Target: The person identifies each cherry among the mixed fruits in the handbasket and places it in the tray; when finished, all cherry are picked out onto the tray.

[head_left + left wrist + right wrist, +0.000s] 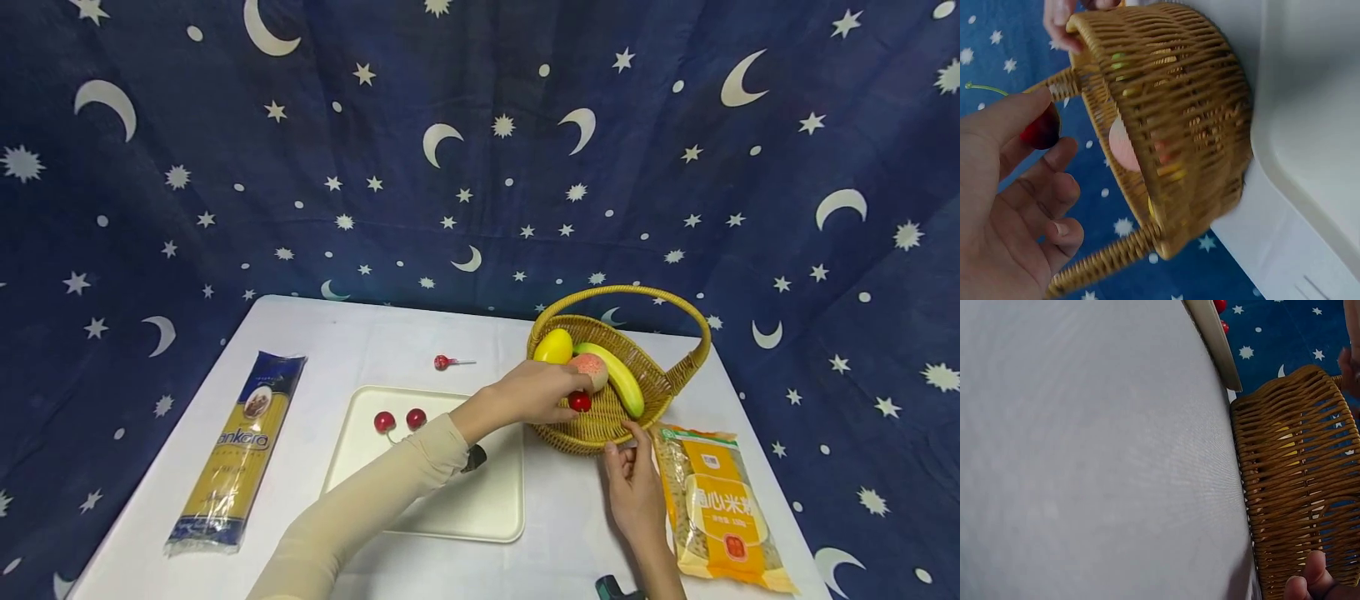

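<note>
My left hand [543, 392] pinches a dark red cherry [1041, 130] between thumb and fingers, over the opening of a wicker basket [570, 437]. A green stem sticks out behind the cherry in the left wrist view. Inside the basket lie a yellow mango-shaped fruit [553, 347], a pink peach [590, 372] and a banana [622, 379]. My right hand [637, 492] holds the basket's near rim, its thumb outside and a finger over the edge. The right wrist view catches only its fingertips [1315, 565] against the wicker.
A cream tray [487, 517] left of the basket carries two cherries [385, 422], partly behind my left arm. Beyond it lies a red lollipop [442, 362]. A pasta packet [232, 450] is at far left, an orange noodle bag [720, 508] at right. The basket's handle [630, 290] arches upward.
</note>
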Demonstrator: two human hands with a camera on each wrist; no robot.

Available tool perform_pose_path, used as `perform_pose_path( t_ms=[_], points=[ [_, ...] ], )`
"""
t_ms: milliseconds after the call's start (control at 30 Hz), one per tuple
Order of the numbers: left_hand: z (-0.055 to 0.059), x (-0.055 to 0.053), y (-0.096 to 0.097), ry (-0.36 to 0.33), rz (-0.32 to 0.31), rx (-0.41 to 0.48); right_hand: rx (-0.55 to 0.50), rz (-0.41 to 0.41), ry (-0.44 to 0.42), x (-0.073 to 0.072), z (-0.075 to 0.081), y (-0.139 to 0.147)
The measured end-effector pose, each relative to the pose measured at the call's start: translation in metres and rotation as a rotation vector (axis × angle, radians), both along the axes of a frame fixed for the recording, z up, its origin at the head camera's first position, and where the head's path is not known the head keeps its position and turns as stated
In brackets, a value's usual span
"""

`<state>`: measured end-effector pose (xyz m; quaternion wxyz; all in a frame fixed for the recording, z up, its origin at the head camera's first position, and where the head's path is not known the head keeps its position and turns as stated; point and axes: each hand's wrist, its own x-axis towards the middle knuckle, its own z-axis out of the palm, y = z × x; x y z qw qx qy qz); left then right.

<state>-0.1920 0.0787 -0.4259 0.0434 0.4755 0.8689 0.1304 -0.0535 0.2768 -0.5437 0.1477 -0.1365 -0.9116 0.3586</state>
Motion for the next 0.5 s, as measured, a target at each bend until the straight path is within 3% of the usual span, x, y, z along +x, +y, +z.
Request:
perform_pose_path(
  t_ms=[500],
  points=[
    [0.002, 0.019, -0.098, -0.04, 0.203, 0.171, 0.002, -0.017, 0.002, 0.0, -0.001, -0.001]
  ],
)
